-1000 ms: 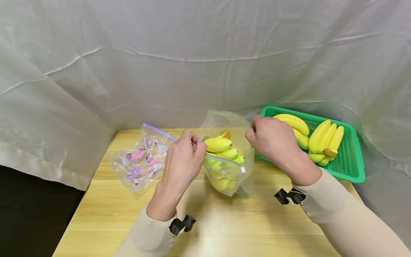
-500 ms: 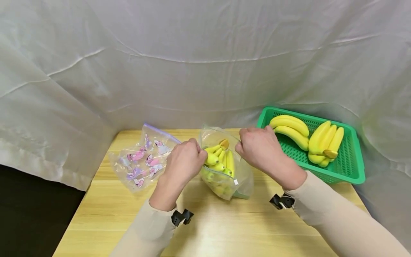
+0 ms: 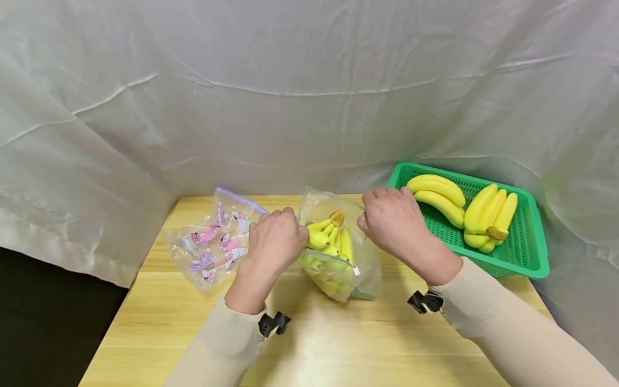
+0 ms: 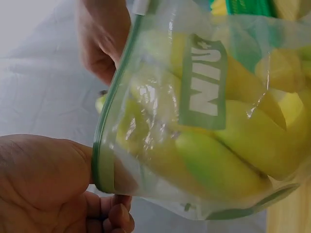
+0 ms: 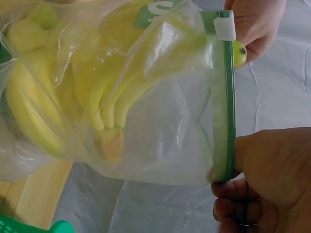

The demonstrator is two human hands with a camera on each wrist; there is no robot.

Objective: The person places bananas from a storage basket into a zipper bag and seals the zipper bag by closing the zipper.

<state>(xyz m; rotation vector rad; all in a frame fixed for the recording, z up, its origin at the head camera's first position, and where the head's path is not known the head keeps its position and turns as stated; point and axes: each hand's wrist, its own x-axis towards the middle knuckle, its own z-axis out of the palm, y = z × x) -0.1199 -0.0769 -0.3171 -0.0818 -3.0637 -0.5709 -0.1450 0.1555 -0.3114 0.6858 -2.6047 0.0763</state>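
Note:
A clear zip bag [image 3: 366, 269] with a green rim stands over the table, its mouth open. Yellow-green bananas [image 3: 336, 239] lie in it in a bunch, with a brown stem end upward. My left hand [image 3: 275, 236] grips the left side of the rim; in the left wrist view that hand [image 4: 43, 174] has its thumb inside the mouth and its fingers curled outside. On the opposite side, my right hand [image 3: 394, 223] pinches the rim, as the right wrist view shows with the hand [image 5: 277, 174] at the green edge [image 5: 226, 111]. A white slider [image 3: 356, 271] sits on the near rim.
At the right stands a green basket [image 3: 537, 236] holding more bananas [image 3: 437, 196]. A second clear bag [image 3: 213, 242], printed with pink and purple figures, lies flat at the left of the wooden table [image 3: 338, 344]. Grey cloth [image 3: 309, 107] hangs behind.
Over the second, the bag and both hands came down, with my right hand also moving left. The banana bunch now sits lower in the bag. Since half a second ago little has moved.

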